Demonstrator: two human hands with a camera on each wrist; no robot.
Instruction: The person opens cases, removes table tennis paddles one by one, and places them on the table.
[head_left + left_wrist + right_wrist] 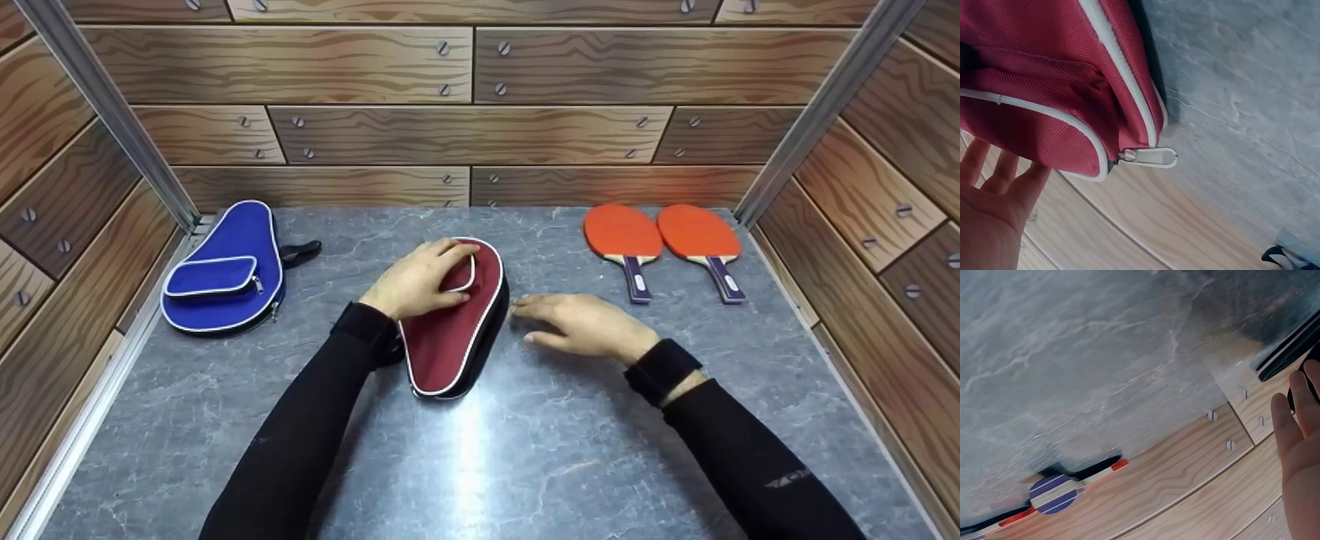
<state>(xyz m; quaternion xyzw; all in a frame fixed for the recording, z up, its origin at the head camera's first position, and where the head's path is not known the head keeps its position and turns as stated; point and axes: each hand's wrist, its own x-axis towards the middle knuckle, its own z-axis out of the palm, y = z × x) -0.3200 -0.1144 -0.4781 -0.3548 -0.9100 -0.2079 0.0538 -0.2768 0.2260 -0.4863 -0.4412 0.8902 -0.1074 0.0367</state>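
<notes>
A dark red table tennis bat case [442, 345] with white piping lies on the grey table, its narrow end toward me. My left hand [416, 281] rests on its wide end, over the front pocket. The left wrist view shows the fingertips against the edge of that pocket [1044, 135], near a metal zipper pull [1151, 157]. Just right of the case, my right hand [589, 322] reaches toward its black side with extended fingers. That hand holds nothing; in the right wrist view its fingers [1289, 422] overlap a dark edge, and contact cannot be told.
A blue bat case [225, 232] with a zipped pocket and black strap [300, 253] lies at the back left. Two orange-red table tennis bats [622, 231] [699, 231] lie side by side at the back right. Wood-patterned walls [367, 135] enclose the table.
</notes>
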